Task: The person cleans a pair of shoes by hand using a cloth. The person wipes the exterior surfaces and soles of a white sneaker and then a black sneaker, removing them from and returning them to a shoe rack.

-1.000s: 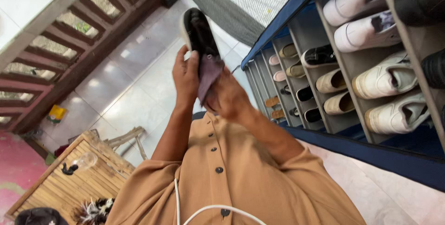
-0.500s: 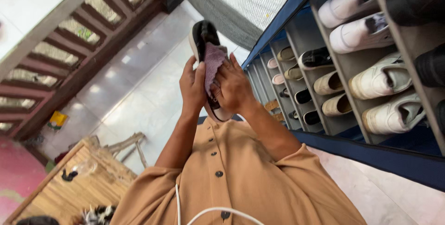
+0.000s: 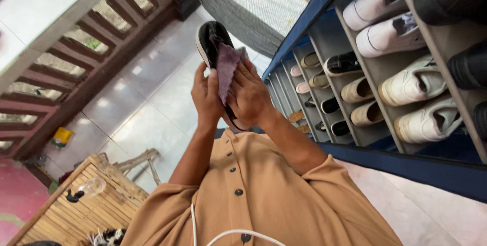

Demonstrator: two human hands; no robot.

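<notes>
Head view, looking down the front of a tan button-up shirt [image 3: 253, 195] with a white cable [image 3: 223, 233] running across it. Both arms are raised in front of the chest. The left hand [image 3: 207, 96] grips a glossy black shoe [image 3: 210, 40] with a white sole edge, held up in the air over the pale floor tiles [image 3: 147, 99]; its fingers [image 3: 200, 81] are curled around the shoe's side, thumb up against the cloth. The right hand [image 3: 251, 99] presses a mauve cloth [image 3: 225, 66] against the shoe's upper, fingers [image 3: 248, 71] laid flat and close together on top of the cloth, pinning it to the shoe. The shoe's toe points up and away from the body, its heel end hidden behind the two hands.

Off to the right stands a blue-framed fabric shoe rack [image 3: 355, 124] with grey dividers. White sneakers [image 3: 416, 83] sit in the nearer compartments, black shoes [image 3: 446, 2] at the upper right corner, beige slip-ons [image 3: 357, 90] and smaller pairs further back. To the left runs a reddish-brown wooden railing [image 3: 86, 58]. At lower left there's a bamboo-slat worktop [image 3: 76, 210] with a clear glass item [image 3: 91, 187] lying on it. A grey mesh panel [image 3: 253, 2] hangs at the top centre.
</notes>
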